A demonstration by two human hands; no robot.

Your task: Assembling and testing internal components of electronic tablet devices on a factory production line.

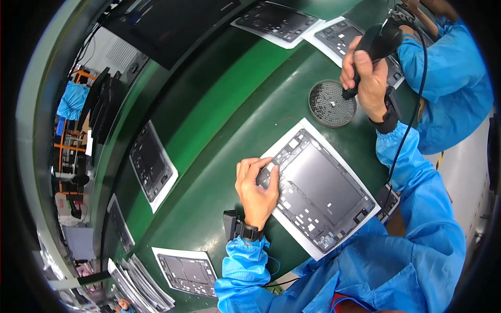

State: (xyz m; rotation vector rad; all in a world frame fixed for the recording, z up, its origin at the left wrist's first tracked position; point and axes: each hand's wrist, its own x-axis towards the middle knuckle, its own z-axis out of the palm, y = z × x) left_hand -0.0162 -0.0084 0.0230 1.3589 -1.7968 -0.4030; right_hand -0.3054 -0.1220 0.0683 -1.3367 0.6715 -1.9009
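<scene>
A tablet housing with a grey metal middle and several small white pads lies on a white sheet in front of me. My left hand grips its left edge, fingers curled and the thumb over the rim. In my right hand is a black corded electric screwdriver, held tilted with its tip down. That tip is over the near edge of a round, grid-patterned dish beyond the housing; whether they touch I cannot tell.
More tablet housings lie along the green bench: one at the left, one at the lower left and others at the back. A stack of sheets stands lower left. The cable hangs beside my right arm. A blue-sleeved co-worker is at right.
</scene>
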